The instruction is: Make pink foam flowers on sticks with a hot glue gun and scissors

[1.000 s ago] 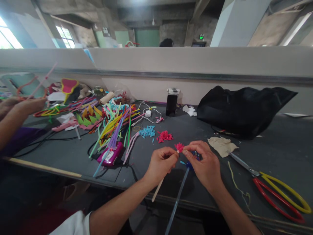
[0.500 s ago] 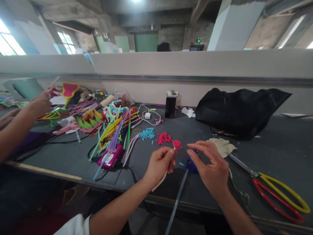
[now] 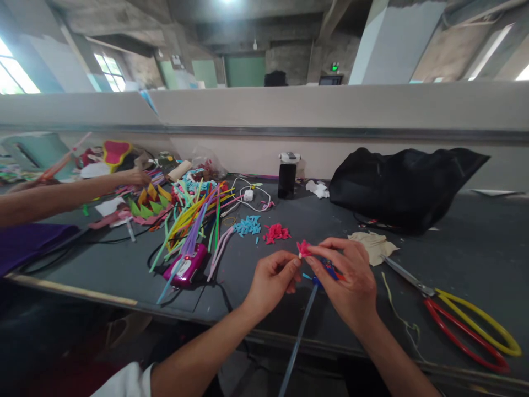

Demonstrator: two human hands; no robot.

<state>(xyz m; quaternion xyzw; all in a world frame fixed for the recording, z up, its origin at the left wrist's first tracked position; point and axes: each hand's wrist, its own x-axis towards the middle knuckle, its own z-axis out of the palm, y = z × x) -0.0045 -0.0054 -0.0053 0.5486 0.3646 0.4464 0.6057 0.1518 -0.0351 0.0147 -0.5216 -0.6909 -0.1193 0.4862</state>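
Between my two hands is a small pink flower made of short fuzzy petals, with a pale base. My left hand is closed, its thumb and forefinger pinching the flower at that base. The thumb and forefinger of my right hand close on the petals from the right. Partly hidden behind my right hand lies a blue glue gun, and a long clear glue stick runs from it over the table's front edge. Just beyond my hands sit a pile of pink pieces and a pile of blue pieces.
Large scissors with red and yellow handles lie at the right, by a beige cloth. A black bag stands behind. Pipe cleaners spread over a magenta box. Another person's arm reaches in from the left.
My right hand has moved left and its fingers now meet the flower petals. My left hand has shifted slightly right with the flower. The other person's arm has stretched further over the table.
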